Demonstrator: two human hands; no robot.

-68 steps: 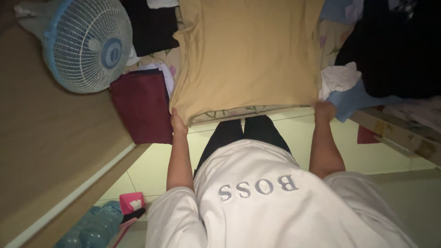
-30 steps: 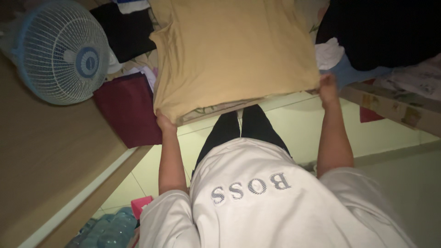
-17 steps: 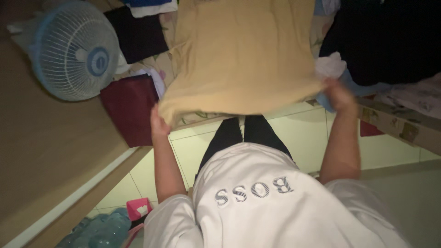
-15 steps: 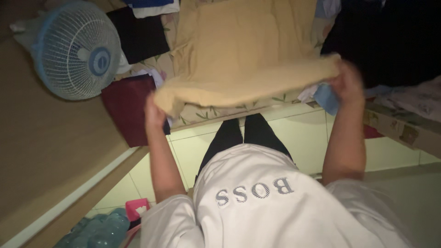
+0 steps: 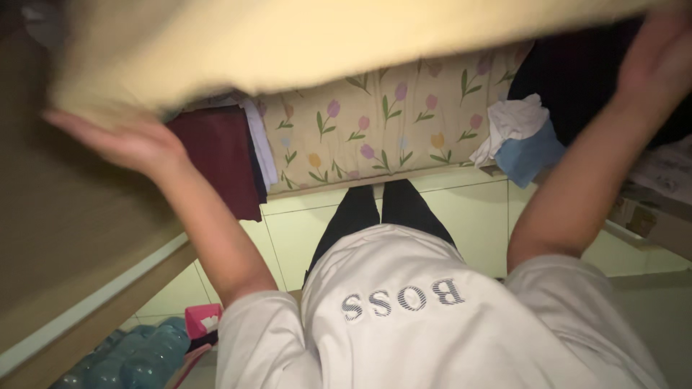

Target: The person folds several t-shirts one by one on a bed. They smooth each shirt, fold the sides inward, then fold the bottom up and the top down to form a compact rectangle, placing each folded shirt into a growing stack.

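Head view. One tan shirt (image 5: 288, 43), lifted above the bed (image 5: 382, 130) and stretched across the top of the picture, blurred. Left hand (image 5: 133, 144) under the shirt's left end, fingers stretched out flat against the cloth. Right hand (image 5: 659, 57) at the shirt's right end; whether it pinched the cloth could not be told. Flowered sheet bare at the bed's near edge. Dark red cloth (image 5: 220, 155) hung over the bed's near left corner. White and blue clothes (image 5: 522, 133) lay at the near right edge.
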